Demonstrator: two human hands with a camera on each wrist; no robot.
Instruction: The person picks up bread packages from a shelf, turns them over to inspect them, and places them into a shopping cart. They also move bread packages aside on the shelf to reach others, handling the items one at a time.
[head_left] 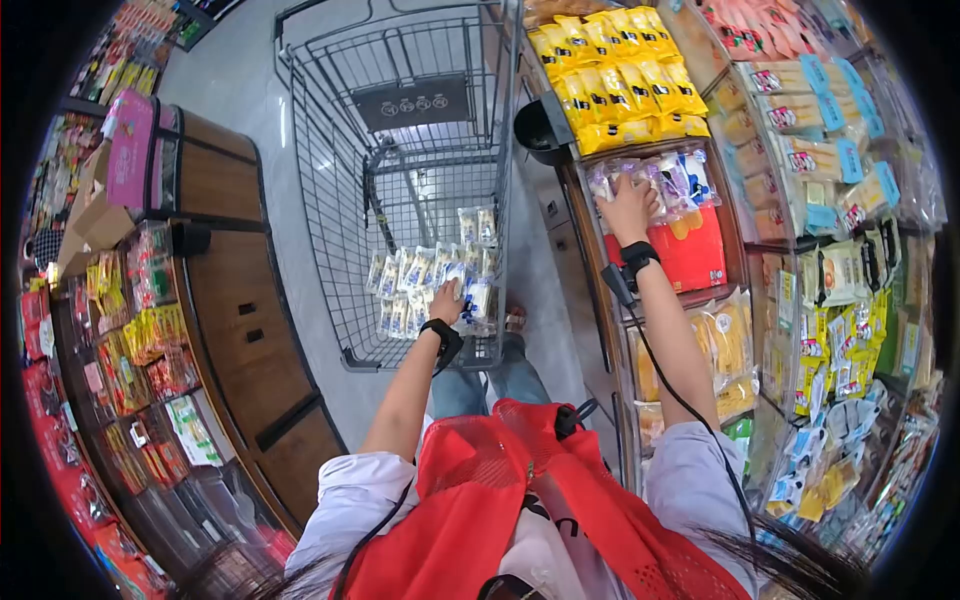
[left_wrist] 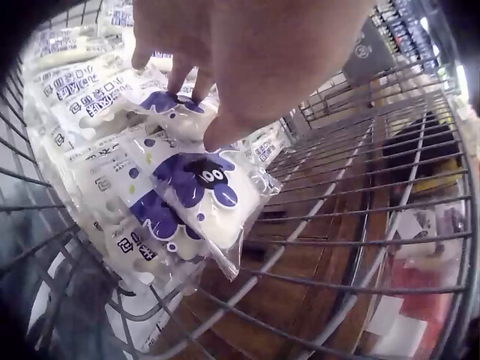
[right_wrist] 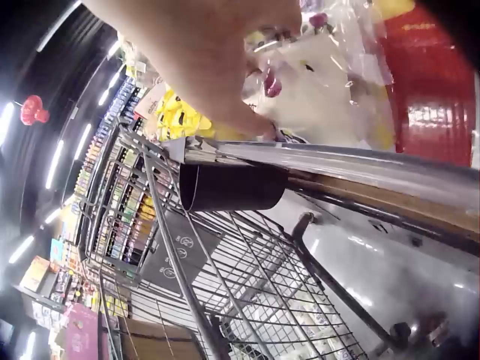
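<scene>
Left hand (head_left: 445,303) is down in the grey wire shopping cart (head_left: 415,104), fingers part-bent and spread, thumb opposite. Pinches a glossy white plastic packet with blue-purple cartoon print (left_wrist: 171,107); gap only as wide as the packet. Held packet sits on the pile of similar white packets (head_left: 405,270) at the cart's near end. Pile's long axes run mostly near-far from the person, far ends leaning a bit right. Held one's axis: can't tell, hand covers part; its print faces up.

Right hand (head_left: 628,208) is on the shelf, fingers splayed and bent over clear packets with purple print (head_left: 672,190). Touching; can't tell if one is gripped. Those lie roughly near-far too, between yellow packs (head_left: 620,80) beyond and a flat red panel (head_left: 695,258) nearer.
</scene>
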